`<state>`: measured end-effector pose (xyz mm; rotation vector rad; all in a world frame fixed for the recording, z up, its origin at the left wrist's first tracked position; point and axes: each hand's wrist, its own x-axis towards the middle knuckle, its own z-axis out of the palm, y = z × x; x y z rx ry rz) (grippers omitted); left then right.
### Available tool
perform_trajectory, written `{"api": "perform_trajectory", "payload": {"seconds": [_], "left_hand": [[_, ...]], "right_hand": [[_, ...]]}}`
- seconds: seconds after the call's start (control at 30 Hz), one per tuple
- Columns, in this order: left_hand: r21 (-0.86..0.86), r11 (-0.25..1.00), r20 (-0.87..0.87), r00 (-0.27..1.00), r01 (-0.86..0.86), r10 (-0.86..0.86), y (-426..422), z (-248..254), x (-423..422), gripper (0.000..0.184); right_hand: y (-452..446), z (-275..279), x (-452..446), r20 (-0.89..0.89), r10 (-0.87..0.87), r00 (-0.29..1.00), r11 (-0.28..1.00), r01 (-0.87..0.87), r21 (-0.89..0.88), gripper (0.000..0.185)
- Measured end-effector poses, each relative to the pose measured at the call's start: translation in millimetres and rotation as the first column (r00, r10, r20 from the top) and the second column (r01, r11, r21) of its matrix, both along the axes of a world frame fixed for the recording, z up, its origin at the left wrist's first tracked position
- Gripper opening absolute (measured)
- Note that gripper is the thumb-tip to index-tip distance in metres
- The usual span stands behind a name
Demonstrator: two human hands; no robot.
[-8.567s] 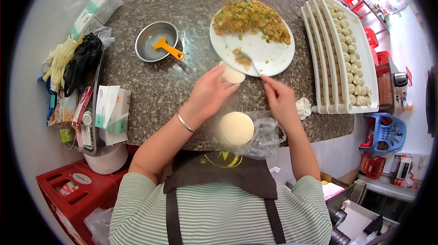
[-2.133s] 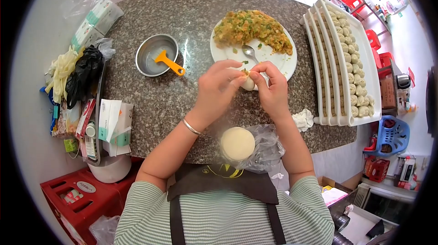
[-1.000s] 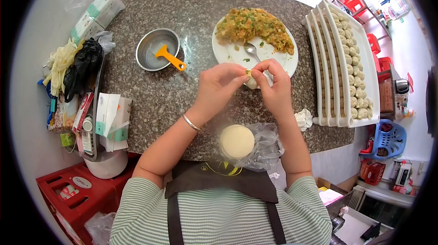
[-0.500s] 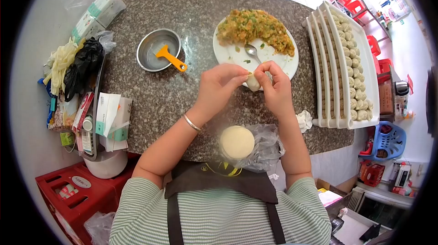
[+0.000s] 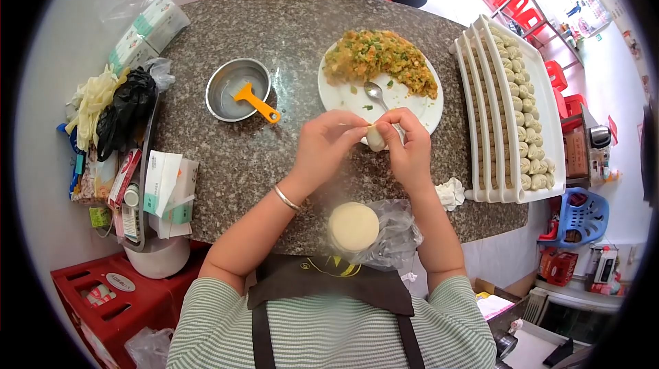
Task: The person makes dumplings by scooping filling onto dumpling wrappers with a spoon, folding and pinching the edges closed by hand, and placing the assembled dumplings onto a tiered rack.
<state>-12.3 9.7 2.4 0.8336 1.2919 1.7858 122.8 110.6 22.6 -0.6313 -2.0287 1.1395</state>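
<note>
Between my two hands is a small pale dumpling, held just off the near rim of the white plate. My left hand pinches its top edge from the left, and a silver bangle circles that wrist. From the other side, the thumb and fingers of my right hand press on the same edge. Chopped vegetable filling is heaped on the far part of the plate, with a metal spoon lying beside it. Nearer my body, a stack of round dough wrappers rests on a clear plastic bag.
Stacked white trays of dumplings stand at the right. A metal bowl holding an orange-handled scraper sits left. Crumpled tissue lies by my right forearm. Boxes and bags, including a black bag, crowd the left edge. A person sits across the table.
My view has tilted slightly, so the table things sit a little lower. Both hands keep pinching the dumpling's edge. More of the person across the table shows.
</note>
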Motion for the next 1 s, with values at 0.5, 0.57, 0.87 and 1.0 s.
{"api": "perform_trajectory", "payload": {"seconds": [0.5, 0.57, 0.87, 1.0], "left_hand": [[0.0, 0.999, -0.01, 0.999, -0.033, 0.033, -2, 1, 8, 0.014], [-0.032, 0.998, 0.27, 0.962, 0.058, -0.047, -1, 2, 9, 0.014], [0.031, 0.986, 0.417, 0.894, 0.166, -0.164, 0, -7, 9, 0.014], [0.067, 0.992, 0.246, 0.961, 0.112, -0.125, -1, -11, 6, 0.017]], "right_hand": [[-4, -2, -3, -0.02, 0.019, 1.0, 0.998, -0.02, -0.053, 0.005], [-4, -5, -4, -0.039, 0.017, 0.999, 0.997, -0.02, -0.077, 0.006], [-5, -7, -7, -0.033, 0.026, 0.999, 0.999, -0.027, -0.04, 0.006], [-8, -5, -9, -0.007, 0.009, 1.0, 0.997, -0.008, 0.083, 0.005]]}}
